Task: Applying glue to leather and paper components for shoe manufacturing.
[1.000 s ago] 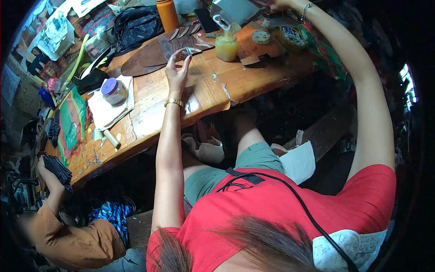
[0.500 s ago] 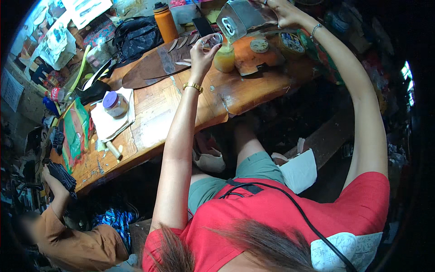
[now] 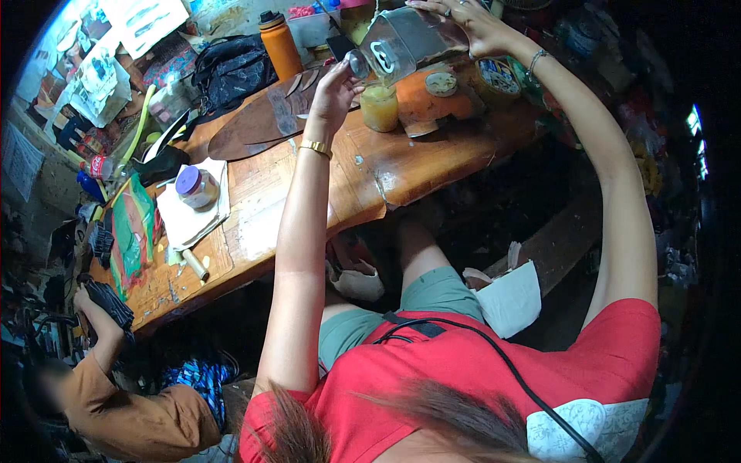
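Note:
My right hand (image 3: 468,21) grips the base of a large rectangular metal can (image 3: 401,45) tilted with its spout down toward the left. My left hand (image 3: 333,86) is at the can's spout end, fingers closed around the small neck or cap there. Just below the spout stands a small jar of yellowish liquid (image 3: 380,106) on the wooden table (image 3: 370,174). Whether liquid is flowing I cannot tell.
Dark leather pieces (image 3: 258,123), an orange bottle (image 3: 279,42), a black bag (image 3: 230,69), a purple-lidded jar (image 3: 194,185) on white paper and round tins (image 3: 441,83) lie on the table. Another person in an orange sleeve (image 3: 116,401) sits at lower left.
Both hands rose from the table; the can was lifted and tilted over the yellow jar, and my left hand moved to its spout.

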The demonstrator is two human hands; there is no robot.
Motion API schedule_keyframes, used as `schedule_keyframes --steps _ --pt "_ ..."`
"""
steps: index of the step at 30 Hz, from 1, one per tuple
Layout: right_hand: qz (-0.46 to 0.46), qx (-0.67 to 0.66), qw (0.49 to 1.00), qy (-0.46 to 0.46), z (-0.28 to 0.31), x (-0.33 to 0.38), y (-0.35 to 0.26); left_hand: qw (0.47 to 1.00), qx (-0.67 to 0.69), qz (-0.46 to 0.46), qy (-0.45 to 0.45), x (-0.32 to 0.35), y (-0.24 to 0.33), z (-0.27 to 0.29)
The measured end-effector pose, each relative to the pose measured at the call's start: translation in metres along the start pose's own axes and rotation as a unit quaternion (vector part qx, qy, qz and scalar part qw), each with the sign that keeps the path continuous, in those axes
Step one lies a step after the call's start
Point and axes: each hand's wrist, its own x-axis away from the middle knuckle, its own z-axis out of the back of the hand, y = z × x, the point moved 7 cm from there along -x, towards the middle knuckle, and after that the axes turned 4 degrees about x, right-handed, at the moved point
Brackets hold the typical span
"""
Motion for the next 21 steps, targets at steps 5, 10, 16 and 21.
schedule_keyframes --steps 5,10,16,21 --pt "0.002 -0.010 1.000 -0.001 -0.009 0.000 0.008 0.998 0.024 0.039 -0.046 0.000 0.011 -0.010" --pt "0.038 0.031 0.998 0.032 -0.015 -0.004 0.003 0.989 0.085 0.071 -0.096 -0.004 0.010 -0.020" --pt "0.014 0.027 1.000 0.005 -0.014 -0.003 0.001 0.994 -0.018 -0.025 -0.107 0.001 0.025 -0.052" --pt "-0.011 -0.005 1.000 0.027 -0.015 0.005 0.006 0.982 -0.099 -0.062 -0.149 0.005 0.043 -0.065"
